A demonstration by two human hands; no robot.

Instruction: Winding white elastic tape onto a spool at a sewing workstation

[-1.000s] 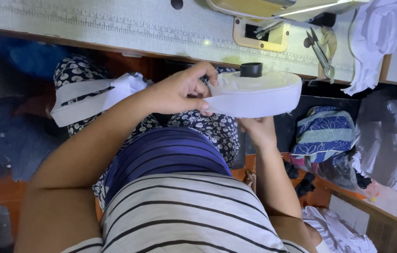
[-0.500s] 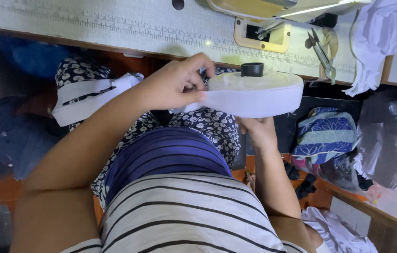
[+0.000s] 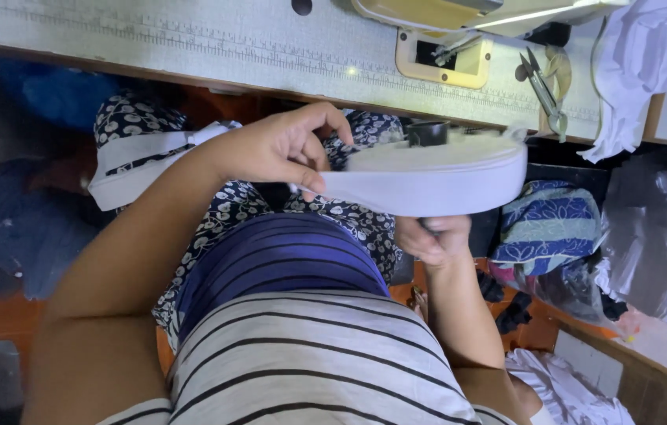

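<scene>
A large flat roll of white elastic tape (image 3: 436, 177) with a black core is held level above my lap, just below the sewing table edge. My right hand (image 3: 432, 238) grips the roll from underneath. My left hand (image 3: 278, 149) pinches the tape at the roll's left edge between thumb and fingers. A length of the white tape (image 3: 141, 161) lies over my left knee, on the dark floral fabric of my clothing.
A sewing machine base (image 3: 444, 55) sits on the pale table (image 3: 192, 43) with a printed ruler strip. Small scissors (image 3: 542, 90) lie at the table's right, beside white cloth (image 3: 632, 63). A blue patterned bundle (image 3: 550, 228) and more white fabric lie at right below.
The roll has stayed at about the same height. My left hand has shifted slightly along the roll's left edge, still pinching the tape.
</scene>
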